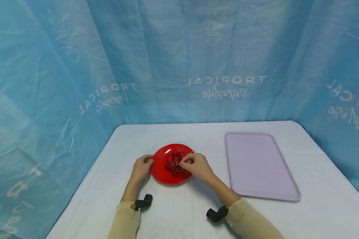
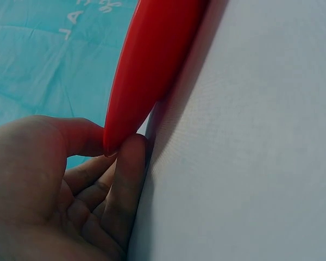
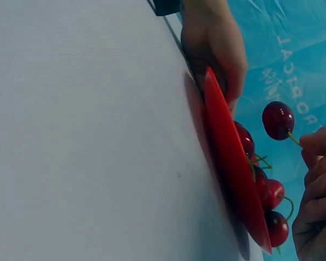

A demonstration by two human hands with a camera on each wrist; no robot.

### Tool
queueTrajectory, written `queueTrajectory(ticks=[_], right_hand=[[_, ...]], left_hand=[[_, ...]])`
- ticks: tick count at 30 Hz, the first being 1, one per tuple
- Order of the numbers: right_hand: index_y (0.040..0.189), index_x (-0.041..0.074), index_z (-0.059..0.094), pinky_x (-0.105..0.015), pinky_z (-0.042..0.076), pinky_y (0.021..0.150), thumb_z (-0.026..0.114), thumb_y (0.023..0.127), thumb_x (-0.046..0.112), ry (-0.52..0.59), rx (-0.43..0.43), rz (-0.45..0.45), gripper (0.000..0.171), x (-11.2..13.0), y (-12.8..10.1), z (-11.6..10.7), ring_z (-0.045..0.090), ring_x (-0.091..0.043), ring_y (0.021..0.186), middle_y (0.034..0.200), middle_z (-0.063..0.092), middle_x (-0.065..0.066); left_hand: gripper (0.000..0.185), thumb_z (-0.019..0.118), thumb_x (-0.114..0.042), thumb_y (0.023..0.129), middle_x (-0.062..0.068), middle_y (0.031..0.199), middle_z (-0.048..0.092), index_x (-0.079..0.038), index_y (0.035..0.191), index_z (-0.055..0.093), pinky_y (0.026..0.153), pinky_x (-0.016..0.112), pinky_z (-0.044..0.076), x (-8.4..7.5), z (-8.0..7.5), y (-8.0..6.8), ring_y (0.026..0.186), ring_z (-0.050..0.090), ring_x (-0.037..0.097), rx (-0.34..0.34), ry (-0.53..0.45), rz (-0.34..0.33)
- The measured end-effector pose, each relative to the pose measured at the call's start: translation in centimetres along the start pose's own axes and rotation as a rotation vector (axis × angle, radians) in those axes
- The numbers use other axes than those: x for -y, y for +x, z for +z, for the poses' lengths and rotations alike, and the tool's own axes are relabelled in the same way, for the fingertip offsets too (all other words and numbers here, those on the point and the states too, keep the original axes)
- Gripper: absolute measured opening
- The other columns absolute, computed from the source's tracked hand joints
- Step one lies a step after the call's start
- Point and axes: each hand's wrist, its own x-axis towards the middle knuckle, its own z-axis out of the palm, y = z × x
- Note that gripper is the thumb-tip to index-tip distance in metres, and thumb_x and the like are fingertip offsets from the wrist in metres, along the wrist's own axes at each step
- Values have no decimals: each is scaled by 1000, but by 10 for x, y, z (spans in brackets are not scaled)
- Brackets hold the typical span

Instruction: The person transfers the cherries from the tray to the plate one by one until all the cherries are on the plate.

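A round red plate (image 1: 159,170) holds several dark red cherries (image 1: 175,154) with green stems. At the plate's left edge, my left hand (image 1: 142,168) pinches the rim; in the left wrist view the thumb is above the red plate (image 2: 146,65) and a finger beneath it. My right hand (image 1: 201,166) is over the plate's right side. Between its thumb and forefinger it pinches the stem of a single cherry (image 3: 277,120), which is held apart from the pile in the right wrist view. The other fingers of the right hand (image 3: 319,209) are curled in.
A pale lilac rectangular tray (image 1: 261,166) lies to the right of the plate on the white-covered table (image 1: 173,212). Blue printed curtains (image 1: 167,49) hang behind the table and along both sides. Each wrist wears a black camera mount (image 1: 216,215).
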Motion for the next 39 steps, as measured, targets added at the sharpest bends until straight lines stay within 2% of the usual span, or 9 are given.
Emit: queueTrajectory(ticks=[6,10,14,21,29,35,39], right_hand=[[82,21,73,-24,42,47,74,84,24,-94,23,-54,4,-4,-3,14,47,-8,50,57,55,7],[82,22,74,-25,43,47,73,84,26,-135,31,-81,5,-5,-6,20,49,-8,48,56,55,9],[81,23,73,-25,42,47,74,83,27,-146,33,-93,5,-4,-8,20,48,-8,48,56,55,10],[83,24,74,-24,41,47,75,83,29,-131,87,-88,5,-3,-8,18,49,-7,51,58,56,10],[88,23,73,-26,44,50,73,85,27,-70,96,-51,5,-2,-5,5,52,-12,59,64,58,6],[93,22,73,-29,51,62,70,87,28,-44,115,-41,9,-4,-2,-8,56,-15,77,77,63,8],[94,21,74,-29,52,67,68,89,29,-38,77,-23,11,-8,-6,-19,56,-16,82,81,65,9]], left_hand=[[30,55,-15,93,10,105,66,-3,119,65,80,36,50,0,0,3,95,60,23,-10,16,26],[30,54,-16,93,9,104,66,-3,118,65,78,34,51,1,0,3,93,60,22,-7,26,19],[31,54,-16,93,10,104,66,-3,118,65,78,34,50,0,1,4,93,59,23,-11,20,27],[31,55,-16,93,11,106,65,-2,118,64,80,36,51,1,2,2,96,60,24,-19,22,22],[32,54,-17,93,11,109,65,-3,120,64,82,37,52,0,1,2,98,60,24,-26,23,16],[31,55,-16,93,12,109,65,-3,120,64,83,38,51,-2,0,1,99,59,25,-18,18,7],[32,54,-18,94,13,112,64,-2,120,63,84,39,51,0,2,-2,101,59,26,-1,11,1]])
